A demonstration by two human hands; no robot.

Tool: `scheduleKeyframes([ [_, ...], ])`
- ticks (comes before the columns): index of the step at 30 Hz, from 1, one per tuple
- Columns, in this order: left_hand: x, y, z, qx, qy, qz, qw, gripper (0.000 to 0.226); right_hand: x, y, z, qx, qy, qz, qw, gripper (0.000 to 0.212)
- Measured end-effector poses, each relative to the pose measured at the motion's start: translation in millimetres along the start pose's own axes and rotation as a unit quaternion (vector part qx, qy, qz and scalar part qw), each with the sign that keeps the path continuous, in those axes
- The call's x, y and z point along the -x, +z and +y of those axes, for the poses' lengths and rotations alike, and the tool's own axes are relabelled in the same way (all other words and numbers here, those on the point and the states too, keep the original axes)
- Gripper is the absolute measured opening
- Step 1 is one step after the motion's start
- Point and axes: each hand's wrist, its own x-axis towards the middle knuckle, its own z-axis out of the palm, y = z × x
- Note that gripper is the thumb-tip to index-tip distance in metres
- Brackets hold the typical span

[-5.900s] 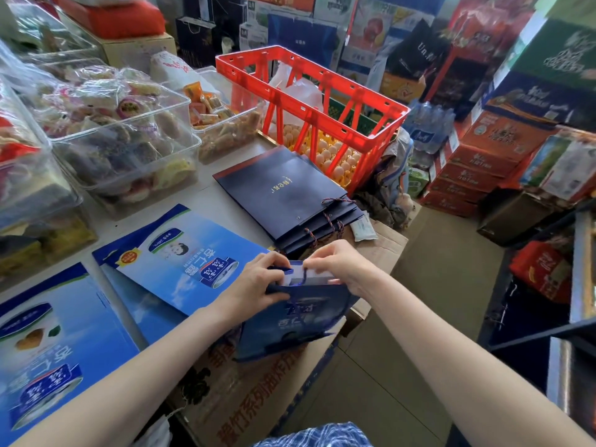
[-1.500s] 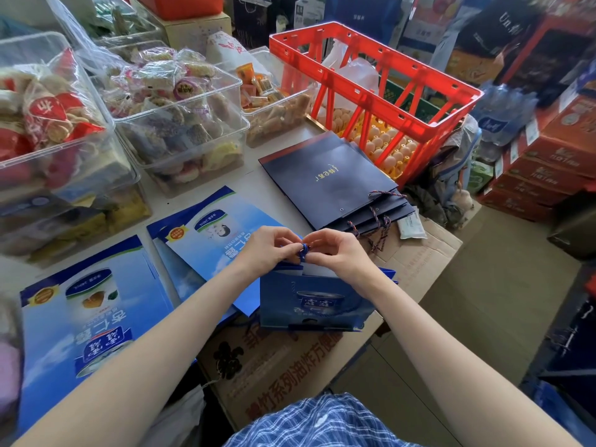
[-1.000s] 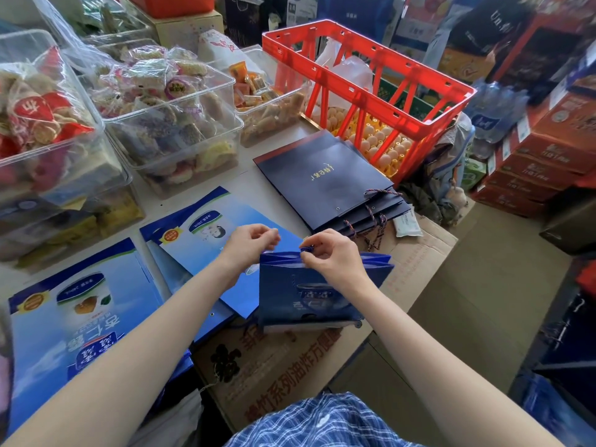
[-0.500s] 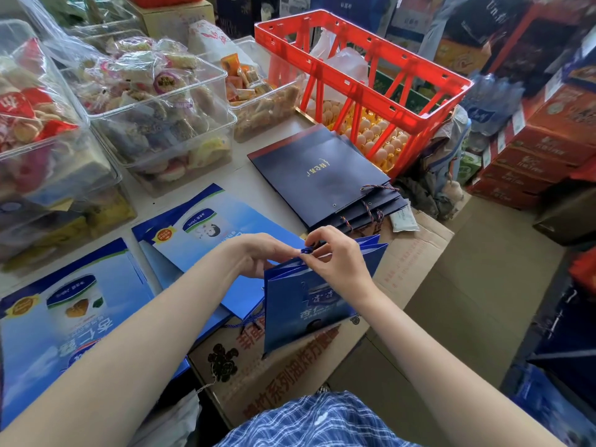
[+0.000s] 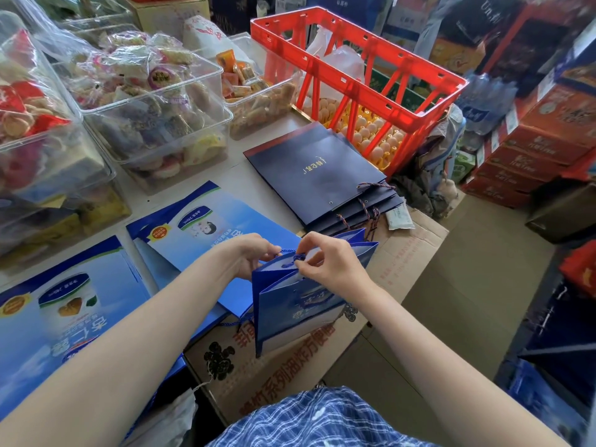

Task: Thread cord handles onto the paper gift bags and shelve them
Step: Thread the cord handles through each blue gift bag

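Blue gift bag point(image 5: 290, 304) held upright over a cardboard box point(image 5: 403, 253) at the table edge. Right hand point(image 5: 332, 262) pinches the blue cord point(image 5: 295, 258) at the bag's top rim — left hand point(image 5: 248, 253) curls around the same rim beside it. Flat blue bags point(image 5: 193, 227) lie left.

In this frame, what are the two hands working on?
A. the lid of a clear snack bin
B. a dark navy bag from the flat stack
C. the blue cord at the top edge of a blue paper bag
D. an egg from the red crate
C: the left hand and right hand pinch the blue cord at the open top of the blue paper bag.
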Motion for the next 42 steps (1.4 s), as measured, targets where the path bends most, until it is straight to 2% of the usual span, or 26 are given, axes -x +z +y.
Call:
scheduleKeyframes([
  [4, -4, 2, 5, 0.09, 0.019, 0.057, 0.994, 0.032, -4, -4, -2, -0.012, 0.036, -0.026, 0.999, 0.011],
  [8, -4, 10, 6, 0.258, 0.02, 0.043, 0.965, 0.034, -10, -16, -8, -0.026, 0.106, -0.084, 0.99, 0.012],
  [11, -2, 17, 6, 0.301, 0.06, 0.03, 0.951, 0.029, -19, -25, -12, -0.03, 0.161, -0.112, 0.98, 0.01],
  [14, 0, 14, -1, 0.174, 0.101, 0.047, 0.978, 0.024, -24, -26, -15, -0.065, 0.194, -0.084, 0.975, 0.015],
  [17, 4, 3, -7, 0.048, 0.073, 0.023, 0.996, 0.018, -22, -19, -16, -0.04, 0.187, -0.065, 0.979, 0.016],
  [21, 11, -4, -7, 0.019, 0.05, -0.022, 0.998, 0.011, -15, -7, -17, 0.037, 0.13, -0.029, 0.99, 0.017],
  [23, 15, -1, -10, 0.009, 0.071, -0.034, 0.997, 0.004, -11, -5, -19, 0.046, 0.113, -0.02, 0.992, 0.019],
  [24, 15, 1, -11, -0.016, 0.095, -0.015, 0.995, 0.005, -10, -5, -20, 0.047, 0.112, -0.018, 0.992, 0.019],
  [26, 11, 7, -15, -0.086, 0.168, 0.076, 0.979, 0.007, -8, -5, -20, 0.053, 0.122, -0.013, 0.991, 0.018],
  [29, 2, 19, -15, -0.15, 0.28, 0.184, 0.93, 0.005, -7, -1, -20, 0.058, 0.145, 0.001, 0.988, 0.016],
  [35, 3, 19, -16, -0.121, 0.378, 0.178, 0.9, 0.008, -3, 3, -17, 0.029, 0.156, 0.033, 0.987, 0.006],
  [40, 4, 15, -19, -0.12, 0.416, 0.2, 0.879, 0.006, -2, -1, -19, 0.017, 0.123, 0.007, 0.992, 0.012],
  [42, 4, 13, -20, -0.115, 0.418, 0.209, 0.876, 0.004, 2, -9, -16, 0.051, 0.111, 0.019, 0.992, 0.016],
])
